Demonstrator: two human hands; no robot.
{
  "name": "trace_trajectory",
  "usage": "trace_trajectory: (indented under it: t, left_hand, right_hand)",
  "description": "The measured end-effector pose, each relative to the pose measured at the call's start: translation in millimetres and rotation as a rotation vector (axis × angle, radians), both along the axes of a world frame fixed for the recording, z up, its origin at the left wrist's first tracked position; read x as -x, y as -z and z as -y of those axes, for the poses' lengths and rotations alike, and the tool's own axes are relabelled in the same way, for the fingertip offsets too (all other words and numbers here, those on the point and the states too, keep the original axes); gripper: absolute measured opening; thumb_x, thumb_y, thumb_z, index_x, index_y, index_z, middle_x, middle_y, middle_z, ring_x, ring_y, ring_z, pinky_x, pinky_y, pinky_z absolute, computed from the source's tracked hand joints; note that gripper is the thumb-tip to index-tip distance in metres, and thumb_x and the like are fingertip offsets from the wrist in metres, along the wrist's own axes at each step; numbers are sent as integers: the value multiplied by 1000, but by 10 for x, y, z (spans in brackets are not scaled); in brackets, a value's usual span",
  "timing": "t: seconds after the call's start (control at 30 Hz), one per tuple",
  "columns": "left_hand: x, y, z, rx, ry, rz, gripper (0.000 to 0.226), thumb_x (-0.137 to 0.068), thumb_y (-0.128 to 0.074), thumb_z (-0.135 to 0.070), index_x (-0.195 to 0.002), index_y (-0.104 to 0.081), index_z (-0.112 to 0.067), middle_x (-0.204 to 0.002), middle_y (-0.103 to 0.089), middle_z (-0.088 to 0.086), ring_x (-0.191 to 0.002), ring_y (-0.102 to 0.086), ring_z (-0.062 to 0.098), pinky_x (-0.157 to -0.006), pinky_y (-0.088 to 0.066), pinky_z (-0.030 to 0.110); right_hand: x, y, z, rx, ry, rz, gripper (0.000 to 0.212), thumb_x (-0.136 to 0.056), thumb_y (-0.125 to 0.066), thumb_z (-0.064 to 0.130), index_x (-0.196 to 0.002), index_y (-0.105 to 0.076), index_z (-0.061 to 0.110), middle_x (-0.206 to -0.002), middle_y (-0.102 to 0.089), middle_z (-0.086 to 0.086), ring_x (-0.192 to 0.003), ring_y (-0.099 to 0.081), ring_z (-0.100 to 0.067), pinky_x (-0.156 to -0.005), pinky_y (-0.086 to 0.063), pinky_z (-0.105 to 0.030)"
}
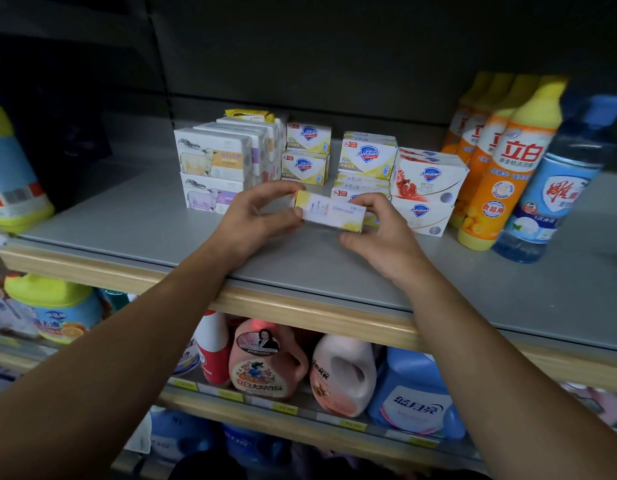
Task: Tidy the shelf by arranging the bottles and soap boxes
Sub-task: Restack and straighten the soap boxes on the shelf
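Head view looks down over two bare forearms reaching across the pale wooden front edge of the grey shelf (127, 220). Nearest, the left hand (262, 216) and the right hand (376, 226) share one small yellow-and-white cardboard soap box (329, 211), held just above the shelf surface, in front of the stacks. Left thumb and fingers pinch its left end; the right hand's fingers curl round its right end from behind. It looks light and stiff, though thin card would dent under a hard squeeze, so taking it by the short ends, as now, seems sound.

Beyond stand yellow Safeguard boxes (367, 155) in low piles, with white boxes printed with a sheep (211, 162) to the left and white pomegranate-print boxes (428, 178) to the right. Farther right, orange dish-soap bottles with yellow caps (508, 164) stand in a row beside a clear blue bottle (549, 202).
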State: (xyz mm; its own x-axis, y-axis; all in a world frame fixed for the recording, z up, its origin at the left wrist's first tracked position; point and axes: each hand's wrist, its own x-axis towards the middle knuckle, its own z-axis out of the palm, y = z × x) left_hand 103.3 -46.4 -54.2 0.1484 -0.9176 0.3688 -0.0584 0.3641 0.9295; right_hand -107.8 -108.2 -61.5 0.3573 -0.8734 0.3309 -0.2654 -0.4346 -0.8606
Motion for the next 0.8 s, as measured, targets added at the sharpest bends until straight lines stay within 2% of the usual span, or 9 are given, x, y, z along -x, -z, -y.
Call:
trace_trajectory:
  t: [0.07,0.13,0.23,0.33,0.47,0.57,0.63,0.73,0.8]
  left_hand:
    - [-15,12,16,29,-12,78,29,-77,-76,-4,-101,-71,-20,-127,-64,3,-120,-60,20,-98,-50,53]
    - [-23,24,27,45,-22,94,29,-77,-76,-4,-98,-72,-22,-125,-65,2,-122,-58,19,-98,-50,54]
    - [-12,20,37,9,3,18,27,-83,-71,-2,-104,-70,-19,-116,-68,0,-95,-69,28,-87,-57,48]
    - [28,13,42,-19,-25,34,23,-86,-70,-5,-106,-68,-16,-99,-70,5,-64,-65,22,-60,-56,31]
    - [-4,52,103,-17,-166,453,11,-85,-74,-27,-96,-72,-27,-72,-69,-16,-56,-51,7,-54,-42,18]
    - [6,67,118,-38,-212,592,25,-83,-76,-31,-107,-72,-29,-87,-70,-21,-70,-58,7,-63,-44,8]
    - [23,71,113,-28,-215,627,28,-83,-75,-31,-111,-68,-33,-86,-65,-31,-82,-60,5,-71,-44,6]
    - [33,76,121,-49,-185,675,30,-85,-73,-33,-115,-69,-29,-99,-67,-19,-93,-60,8,-85,-49,20]
    - [29,72,127,-59,-170,679,32,-86,-72,-33,-116,-69,-25,-106,-69,-11,-96,-60,9,-87,-49,23]
  right_hand:
    - [3,-4,-17,16,-8,-26,46,-70,-74,17,-98,-54,46,-101,-62,33,-87,-70,-9,-70,-55,-27]
    - [4,-7,-33,28,-3,-33,46,-72,-74,14,-98,-54,46,-102,-62,30,-89,-70,-11,-71,-55,-31]
    - [-2,-20,-39,29,9,11,41,-78,-74,16,-104,-57,41,-111,-64,17,-91,-70,-13,-73,-54,-30]
    - [0,-46,-60,-19,24,121,27,-85,-72,26,-108,-60,33,-115,-65,3,-77,-68,-10,-69,-56,-31]
    - [18,-69,-73,-33,89,90,20,-85,-71,24,-102,-65,32,-110,-64,4,-93,-66,-15,-71,-51,-19]
    - [15,-83,-80,-41,125,71,24,-83,-70,21,-105,-66,29,-106,-65,6,-92,-64,-12,-72,-51,-20]
    - [7,-87,-86,-18,157,60,26,-81,-70,20,-106,-67,27,-106,-66,5,-94,-62,-11,-78,-52,-23]
    - [-7,-100,-103,82,205,-7,30,-79,-70,17,-108,-66,23,-110,-64,10,-100,-58,-14,-88,-52,-32]
    - [-27,-132,-118,228,213,-118,33,-78,-70,16,-110,-66,22,-111,-62,11,-106,-54,-16,-92,-48,-33]
